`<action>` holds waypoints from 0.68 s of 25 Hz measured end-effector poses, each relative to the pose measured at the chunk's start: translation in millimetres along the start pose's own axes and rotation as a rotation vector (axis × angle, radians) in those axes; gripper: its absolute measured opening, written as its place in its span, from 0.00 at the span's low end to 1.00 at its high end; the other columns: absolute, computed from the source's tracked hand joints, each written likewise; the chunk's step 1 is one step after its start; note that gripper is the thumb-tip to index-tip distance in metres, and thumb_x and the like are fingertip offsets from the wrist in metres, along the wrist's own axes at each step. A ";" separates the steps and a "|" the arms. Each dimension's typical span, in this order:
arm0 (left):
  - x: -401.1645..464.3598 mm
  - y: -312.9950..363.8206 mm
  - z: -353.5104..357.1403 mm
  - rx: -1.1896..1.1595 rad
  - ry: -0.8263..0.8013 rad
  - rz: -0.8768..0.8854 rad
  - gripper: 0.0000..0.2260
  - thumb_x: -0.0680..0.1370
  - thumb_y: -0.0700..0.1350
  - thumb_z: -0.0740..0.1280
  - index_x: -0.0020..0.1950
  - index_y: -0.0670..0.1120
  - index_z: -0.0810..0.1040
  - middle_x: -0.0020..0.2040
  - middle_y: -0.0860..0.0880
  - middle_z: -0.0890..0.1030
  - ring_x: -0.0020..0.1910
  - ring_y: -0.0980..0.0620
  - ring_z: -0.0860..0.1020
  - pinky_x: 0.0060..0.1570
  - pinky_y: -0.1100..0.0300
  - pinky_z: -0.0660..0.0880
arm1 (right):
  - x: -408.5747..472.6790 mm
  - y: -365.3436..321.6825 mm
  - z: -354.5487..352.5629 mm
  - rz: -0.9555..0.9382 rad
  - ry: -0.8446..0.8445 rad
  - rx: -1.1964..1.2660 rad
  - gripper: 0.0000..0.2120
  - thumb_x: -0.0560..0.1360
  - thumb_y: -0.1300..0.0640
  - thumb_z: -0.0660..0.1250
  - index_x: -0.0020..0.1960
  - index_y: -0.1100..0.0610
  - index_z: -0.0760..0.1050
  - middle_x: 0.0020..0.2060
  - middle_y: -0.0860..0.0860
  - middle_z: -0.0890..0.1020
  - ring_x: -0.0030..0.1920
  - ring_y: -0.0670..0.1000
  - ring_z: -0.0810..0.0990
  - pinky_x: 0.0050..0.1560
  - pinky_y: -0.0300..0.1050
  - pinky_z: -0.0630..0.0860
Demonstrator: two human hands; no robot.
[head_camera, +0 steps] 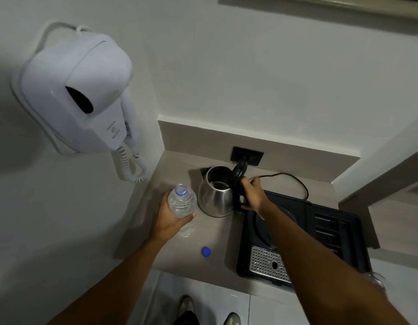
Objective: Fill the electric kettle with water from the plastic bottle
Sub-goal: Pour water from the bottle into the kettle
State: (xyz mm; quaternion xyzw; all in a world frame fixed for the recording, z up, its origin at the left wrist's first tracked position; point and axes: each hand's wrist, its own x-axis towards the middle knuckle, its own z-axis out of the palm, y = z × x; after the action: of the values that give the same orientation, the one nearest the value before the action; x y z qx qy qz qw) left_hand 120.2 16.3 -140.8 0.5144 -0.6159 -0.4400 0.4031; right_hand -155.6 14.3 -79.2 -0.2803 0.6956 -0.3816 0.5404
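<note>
Both bare forearms reach forward and away from the body, the left from the lower left, the right from the lower right, converging toward the middle. The left hand (171, 218) is curled around the plastic bottle (181, 202), thumb across its front and knuckles outward. The right hand (253, 195), wrist bent slightly down, is wrapped around the kettle handle (238, 198), fingers closed.

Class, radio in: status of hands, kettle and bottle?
Left hand gripping uncapped bottle, upright. Right hand on kettle handle, lid open. Blue cap on counter, clear of path.
</note>
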 end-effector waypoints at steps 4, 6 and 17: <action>6.1 12.0 -9.8 0.132 -0.133 -0.027 0.29 0.64 0.42 0.84 0.60 0.41 0.76 0.54 0.43 0.84 0.53 0.46 0.83 0.57 0.42 0.79 | 2.7 2.8 0.0 -0.013 0.013 0.012 0.19 0.72 0.37 0.63 0.48 0.51 0.62 0.49 0.54 0.75 0.47 0.53 0.75 0.40 0.52 0.80; 11.7 23.4 -13.9 0.187 -0.202 -0.026 0.28 0.64 0.48 0.83 0.60 0.47 0.76 0.52 0.44 0.84 0.51 0.44 0.83 0.55 0.40 0.80 | 2.9 3.2 -0.6 -0.011 0.013 -0.002 0.20 0.73 0.37 0.62 0.49 0.52 0.62 0.50 0.54 0.75 0.46 0.52 0.75 0.41 0.52 0.79; 60.4 90.4 -8.5 0.679 -0.445 -0.015 0.25 0.58 0.65 0.78 0.50 0.63 0.76 0.42 0.63 0.83 0.41 0.66 0.80 0.43 0.63 0.76 | 3.5 0.9 -0.7 -0.001 0.018 -0.016 0.18 0.77 0.41 0.62 0.53 0.55 0.63 0.60 0.60 0.75 0.59 0.59 0.76 0.48 0.57 0.79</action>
State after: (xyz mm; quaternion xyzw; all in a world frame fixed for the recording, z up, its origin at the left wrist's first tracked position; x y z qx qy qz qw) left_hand 94.2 -36.9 -49.3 0.5152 -0.7945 -0.3151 0.0641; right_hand -157.2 12.2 -81.7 -0.2816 0.7033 -0.3788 0.5316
